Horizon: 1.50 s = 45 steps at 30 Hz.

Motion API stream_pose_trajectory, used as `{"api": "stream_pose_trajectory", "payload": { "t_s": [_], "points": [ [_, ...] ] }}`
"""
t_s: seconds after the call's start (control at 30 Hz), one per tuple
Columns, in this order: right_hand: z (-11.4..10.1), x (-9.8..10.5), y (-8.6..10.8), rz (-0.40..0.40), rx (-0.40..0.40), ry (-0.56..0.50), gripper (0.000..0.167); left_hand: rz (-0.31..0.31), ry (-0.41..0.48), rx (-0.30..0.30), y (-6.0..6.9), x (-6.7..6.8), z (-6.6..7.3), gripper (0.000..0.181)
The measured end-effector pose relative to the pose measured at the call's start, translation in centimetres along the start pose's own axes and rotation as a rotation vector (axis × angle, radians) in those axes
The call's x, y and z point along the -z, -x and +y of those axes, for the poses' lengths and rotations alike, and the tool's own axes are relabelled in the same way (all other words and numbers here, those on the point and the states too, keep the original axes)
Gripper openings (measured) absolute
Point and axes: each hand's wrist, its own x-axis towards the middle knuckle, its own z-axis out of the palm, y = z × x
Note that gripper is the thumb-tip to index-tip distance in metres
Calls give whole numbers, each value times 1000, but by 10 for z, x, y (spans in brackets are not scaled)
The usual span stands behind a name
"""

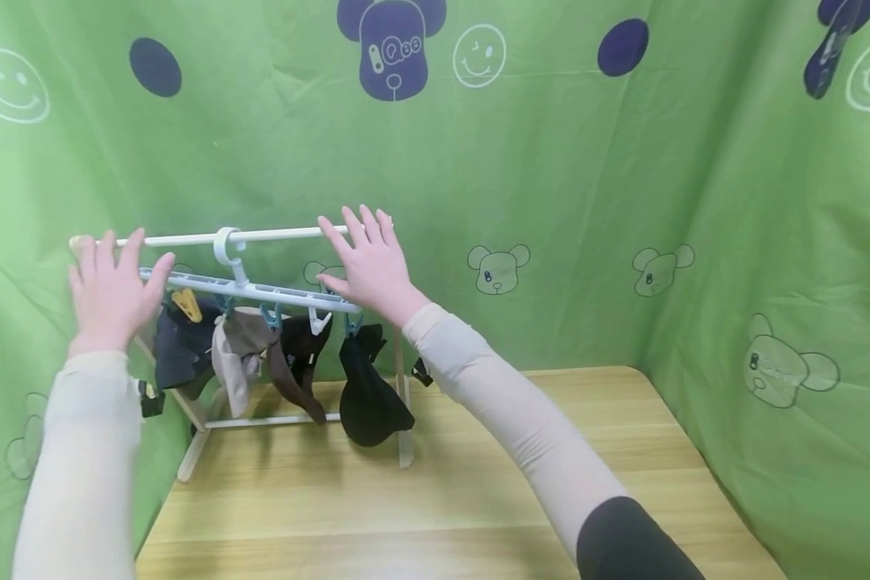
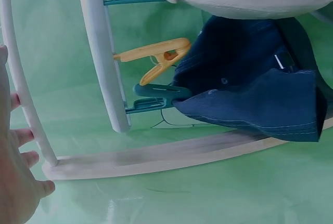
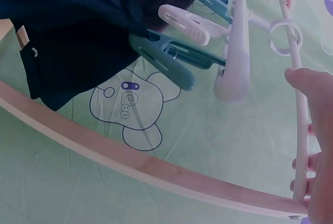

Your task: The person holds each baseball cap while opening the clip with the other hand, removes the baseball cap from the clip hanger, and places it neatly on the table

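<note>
A white top rail (image 1: 275, 234) of a small rack carries a pale blue clip hanger (image 1: 290, 296) by its round hook. At the rail's left end, the left hand (image 1: 112, 294) rests with fingers spread over it. Near the right end the right hand (image 1: 373, 266) lies across the rail, fingers extended. Several caps hang from the hanger's clips: a navy cap (image 2: 250, 89) at the left, a beige one (image 1: 235, 350), a brown one and a black cap (image 1: 370, 391) at the right. A yellow clip (image 2: 161, 55) sits by the navy cap, gripping nothing visible.
The rack's wooden side frame (image 3: 156, 169) and feet stand on a wood-grain table (image 1: 478, 483), toward its back left. Green printed curtain (image 1: 565, 161) surrounds the table at the back and both sides.
</note>
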Motion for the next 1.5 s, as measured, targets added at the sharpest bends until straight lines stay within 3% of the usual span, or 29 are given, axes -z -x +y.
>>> {"api": "stream_pose_trajectory", "payload": {
  "t_s": [0.17,0.3,0.53,0.8,1.07,1.5],
  "points": [
    [-3,2,-1,8,-5,31,87,-8,-27,3,-9,6,0,77],
    [-3,-2,-3,74,5,9,84,-18,-48,10,-15,8,-4,74],
    [-6,-9,-5,99,-25,33,79,-32,-1,32,-19,10,-1,74],
    [-8,-15,-5,124,-64,5,77,23,-32,61,-30,6,2,84],
    [-11,-18,-7,166,-86,4,73,94,29,133,-35,-1,1,83],
    [-6,-23,-3,237,-60,-18,66,97,52,133,-33,-5,3,81]
  ]
}}
